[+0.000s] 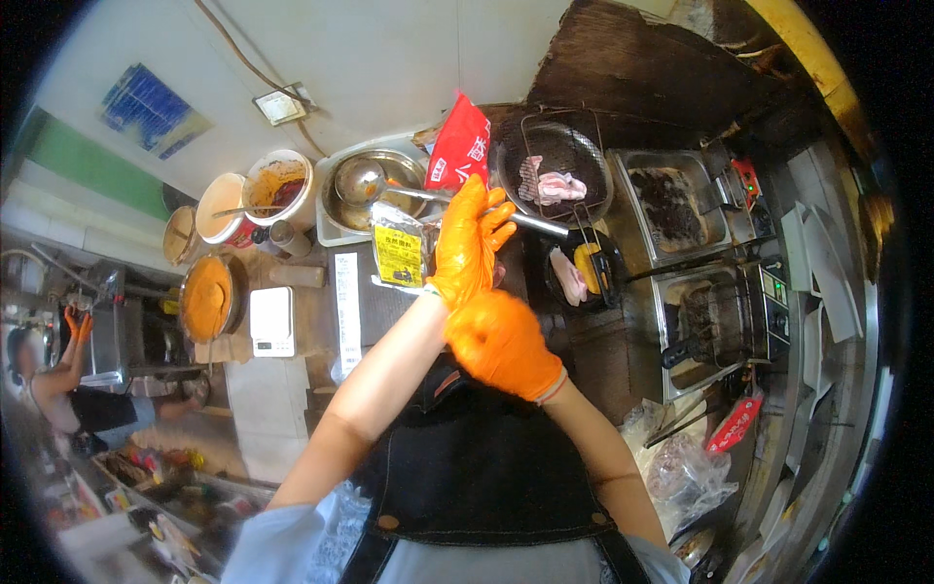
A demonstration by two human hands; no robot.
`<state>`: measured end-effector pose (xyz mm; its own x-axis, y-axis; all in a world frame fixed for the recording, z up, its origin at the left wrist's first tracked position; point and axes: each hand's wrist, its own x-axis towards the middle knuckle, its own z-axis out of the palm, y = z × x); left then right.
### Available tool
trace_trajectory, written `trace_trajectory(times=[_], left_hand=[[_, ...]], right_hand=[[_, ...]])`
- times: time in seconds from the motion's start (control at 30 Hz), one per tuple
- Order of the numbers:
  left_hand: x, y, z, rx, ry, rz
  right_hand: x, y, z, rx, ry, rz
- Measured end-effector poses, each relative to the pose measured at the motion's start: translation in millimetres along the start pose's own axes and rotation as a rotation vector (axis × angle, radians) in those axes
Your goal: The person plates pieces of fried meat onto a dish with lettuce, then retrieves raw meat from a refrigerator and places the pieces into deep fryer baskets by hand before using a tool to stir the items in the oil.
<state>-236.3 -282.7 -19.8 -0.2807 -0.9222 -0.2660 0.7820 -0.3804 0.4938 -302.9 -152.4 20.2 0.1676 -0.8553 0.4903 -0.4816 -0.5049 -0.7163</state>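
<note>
My left hand [473,244], in a thin orange glove, is raised over the counter with its fingers apart and nothing in it. At its wrist my right hand [505,344], also gloved, is curled against the cuff of the left glove, its fingertips partly hidden. Behind the left hand runs the handle of a steel ladle [361,181], whose bowl lies in a steel basin [414,166]. A silver pouch with a yellow label [398,250] lies just left of that hand. Beyond it stands a red packet [463,146] bearing writing.
To the right, a wire basket [560,139] with pale meat [562,187] sits over a dark pan, near two deep fryers [675,208]. Sauce tubs [281,182], a bowl of orange powder [206,296] and a kitchen scale [272,321] stand left. A person [69,394] is far left.
</note>
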Motion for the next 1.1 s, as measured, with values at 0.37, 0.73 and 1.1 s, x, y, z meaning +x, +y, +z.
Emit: trace_trajectory(times=[0.37,0.73,1.1], left_hand=[[-13.4,-9.3,-19.9,2.130,-0.777,0.898],[-27.1,-70.2,-134.5,2.248,-0.380,0.664],[42.0,-48.7,-170.1,1.989,-0.273,0.318]], right_hand=[[5.0,-18.4,-20.9,-0.258,0.011,0.336],[-67.6,30.9,-32.2,0.186,-0.161,0.950],[-75.7,75.7,-23.7,0.079,-0.189,0.933]])
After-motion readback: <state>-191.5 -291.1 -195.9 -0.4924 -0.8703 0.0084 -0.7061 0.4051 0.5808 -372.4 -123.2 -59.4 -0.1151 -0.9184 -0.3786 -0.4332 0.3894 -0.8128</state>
